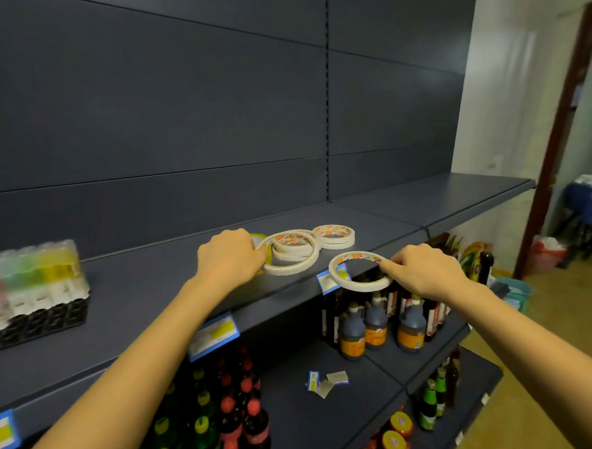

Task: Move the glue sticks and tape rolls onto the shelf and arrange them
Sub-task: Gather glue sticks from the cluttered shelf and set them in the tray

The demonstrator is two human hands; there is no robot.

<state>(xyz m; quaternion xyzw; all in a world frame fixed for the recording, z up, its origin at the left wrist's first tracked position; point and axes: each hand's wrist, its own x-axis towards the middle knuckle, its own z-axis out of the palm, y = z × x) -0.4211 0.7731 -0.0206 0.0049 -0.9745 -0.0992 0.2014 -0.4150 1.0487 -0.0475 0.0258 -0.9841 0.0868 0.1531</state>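
Note:
On the dark blue shelf lies a cluster of white tape rolls. My left hand grips a large thin tape roll at its left rim, tilted over a stack of tape rolls. A further stack of tape rolls lies behind to the right. My right hand pinches another thin tape roll, held just past the shelf's front edge. A wrapped pack of glue sticks with coloured caps stands at the shelf's left end.
The right stretch of the shelf is bare. Below, sauce bottles and soda bottles fill lower shelves, with loose price tags between. Price labels hang on the shelf edge. A doorway opens at right.

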